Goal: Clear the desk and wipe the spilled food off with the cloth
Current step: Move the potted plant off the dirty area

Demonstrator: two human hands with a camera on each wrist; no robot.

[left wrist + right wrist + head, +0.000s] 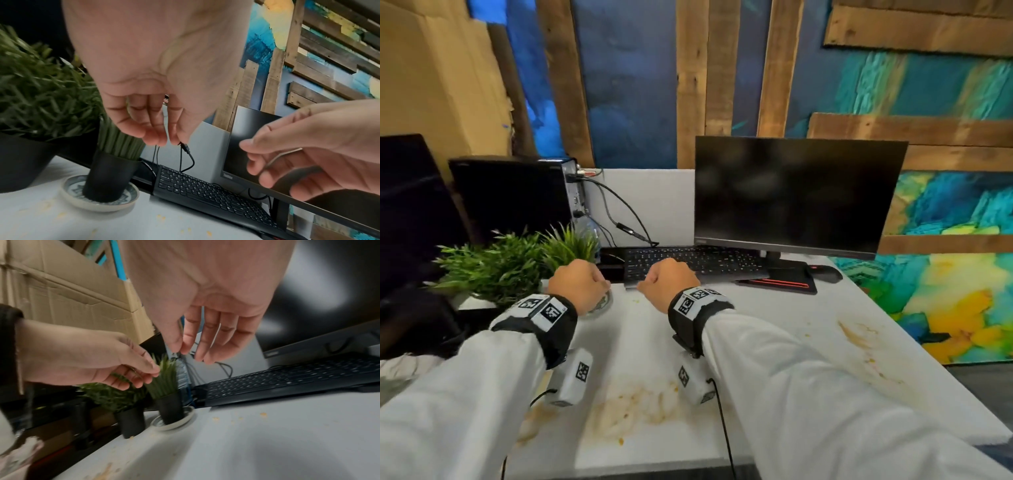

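Note:
The white desk (756,325) carries orange-brown food smears near its front edge (633,407) and on the right side (859,335), with small crumbs (162,217) near the keyboard. My left hand (580,284) hovers above a small grass plant in a black pot (109,178) that stands on a patterned saucer (98,206). Its fingers (156,138) hang loosely curled and hold nothing. My right hand (667,282) hovers beside it, over the front edge of the black keyboard (695,262), and its fingers (205,345) are relaxed and empty. No cloth is in view.
A dark monitor (791,192) stands behind the keyboard, with a mouse (825,272) and a black-red mouse pad (780,284) to its right. At left are a bushier potted plant (493,263), a computer tower (513,195) with cables (619,212), and a cardboard box (61,288).

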